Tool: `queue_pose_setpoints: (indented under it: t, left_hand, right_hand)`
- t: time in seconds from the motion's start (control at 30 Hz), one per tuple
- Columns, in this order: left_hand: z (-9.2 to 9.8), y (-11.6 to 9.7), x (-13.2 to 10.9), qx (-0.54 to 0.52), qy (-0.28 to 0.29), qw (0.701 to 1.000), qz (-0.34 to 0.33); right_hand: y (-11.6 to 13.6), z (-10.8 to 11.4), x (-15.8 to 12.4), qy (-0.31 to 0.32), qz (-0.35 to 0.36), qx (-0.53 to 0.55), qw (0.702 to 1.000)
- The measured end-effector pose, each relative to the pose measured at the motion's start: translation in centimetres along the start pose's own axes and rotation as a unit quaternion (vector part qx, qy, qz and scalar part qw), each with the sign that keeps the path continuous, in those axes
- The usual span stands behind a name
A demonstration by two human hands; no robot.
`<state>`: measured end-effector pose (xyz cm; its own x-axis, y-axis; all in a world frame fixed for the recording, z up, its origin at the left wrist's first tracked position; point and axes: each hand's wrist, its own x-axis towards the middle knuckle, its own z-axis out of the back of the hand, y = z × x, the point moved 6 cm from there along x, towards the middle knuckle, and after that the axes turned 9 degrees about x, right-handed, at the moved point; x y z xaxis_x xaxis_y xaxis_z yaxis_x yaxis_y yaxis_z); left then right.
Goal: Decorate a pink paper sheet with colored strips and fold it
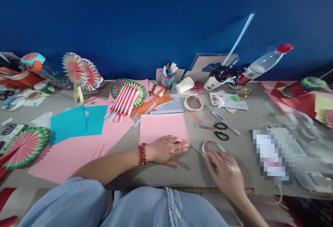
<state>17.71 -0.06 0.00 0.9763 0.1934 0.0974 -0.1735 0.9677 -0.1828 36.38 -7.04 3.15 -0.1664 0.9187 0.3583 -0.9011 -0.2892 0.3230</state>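
My left hand, with a red bead bracelet on the wrist, lies on the lower edge of a pink paper sheet; its fingertips press together on the end of a thin clear tape strip. The strip runs right to a white tape roll lying flat on the grey table. My right hand rests on the near side of that roll, fingers curled over its rim and gripping it. Both hands are close to the table's front edge.
Black-handled scissors, a second tape roll and a slim ruler lie behind the hands. Teal paper, large pink sheets, folded paper fans, a paper cup, a glue gun and a bottle crowd the table.
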Motion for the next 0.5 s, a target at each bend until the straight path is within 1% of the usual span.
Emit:
queue_pose_setpoints:
  t: [0.2,0.27,0.33,0.43,0.5]
  left_hand:
    - [-0.1,0.0,0.0,0.014,0.004,1.000,0.005]
    - [-0.1,0.0,0.0,0.015,0.005,1.000,0.008]
    - [-0.1,-0.1,0.0,0.015,0.008,1.000,0.008]
    - [0.0,-0.2,0.0,0.019,0.016,1.000,0.004]
    - [0.1,-0.2,0.0,0.028,0.022,0.999,-0.002]
  right_hand:
    - [-0.2,-0.1,0.7,0.020,0.017,0.004,1.000]
    - [-0.7,0.2,0.7,0.026,0.012,0.016,0.999]
    - [-2.0,1.4,0.4,0.017,-0.016,0.020,1.000]
    - [-4.5,4.3,-0.6,-0.028,-0.096,-0.001,0.995]
    - [-5.5,5.5,-1.1,-0.025,-0.138,0.011,0.990]
